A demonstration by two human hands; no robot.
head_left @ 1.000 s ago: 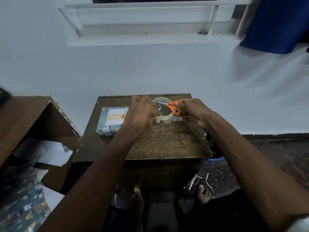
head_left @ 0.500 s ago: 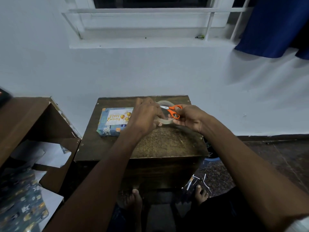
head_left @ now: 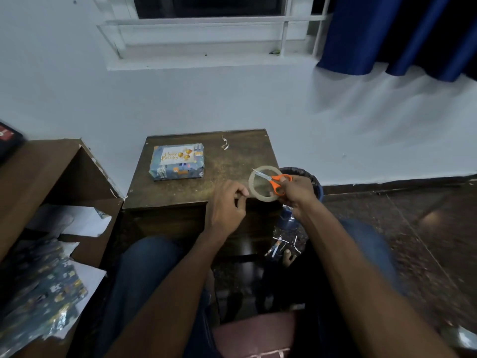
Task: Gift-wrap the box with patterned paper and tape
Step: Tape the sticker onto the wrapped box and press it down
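1. Left of centre in the frame, the box (head_left: 177,161) lies flat on the wooden table (head_left: 232,156), already covered in patterned paper with a birthday label facing up; it sits well apart from both hands, probably parked until a strip of tape is ready
2. Right of the box, near the table's right edge, the right hand (head_left: 296,193) curls round the tape roll (head_left: 263,183) and the orange scissors (head_left: 273,180) together, blades lying across the ring, which looks like a way to cut without setting either down
3. Just left of the roll, the left hand (head_left: 227,202) has its fingers curled with thumb and forefinger tips together, likely pinching the tape's free end, though the clear strip itself cannot be made out
4. Behind the right hand, a dark bin (head_left: 313,180) stands beside the table, handy for offcuts
5. At lower left, spare patterned paper (head_left: 44,288) lies by a brown shelf (head_left: 51,171)
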